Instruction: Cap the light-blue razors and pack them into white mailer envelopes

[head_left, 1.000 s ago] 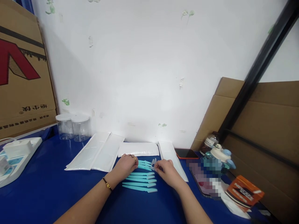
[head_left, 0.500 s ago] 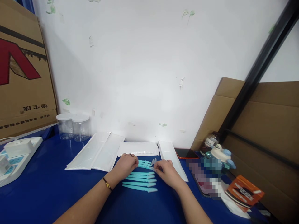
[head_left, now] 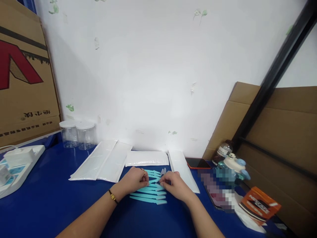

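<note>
Several turquoise eyebrow razors [head_left: 148,197] with pale translucent tips lie in a row on the blue table, handles to the left. More of them lie just beyond my hands, beside a few small translucent caps [head_left: 163,171]. Between my hands one eyebrow razor [head_left: 155,180] is slightly tilted over the row. My left hand [head_left: 136,180] is closed at its handle end, the fingers curled and partly hiding it. At the tip end, my right hand [head_left: 173,184] pinches with thumb and index finger; whether a cap sits there is too small to tell.
White padded mailers [head_left: 147,158] lie behind and to both sides. At left are clear jars [head_left: 86,135] and a power strip [head_left: 27,168]. To the right lie a phone [head_left: 198,163], a brown bottle [head_left: 223,152], a teal bottle [head_left: 234,168] and an orange pouch [head_left: 260,205].
My left hand has moved slightly right and nearer to me, its fingers more curled. My right hand has shifted a little left, and the razor between them now lies at more of a slant.
</note>
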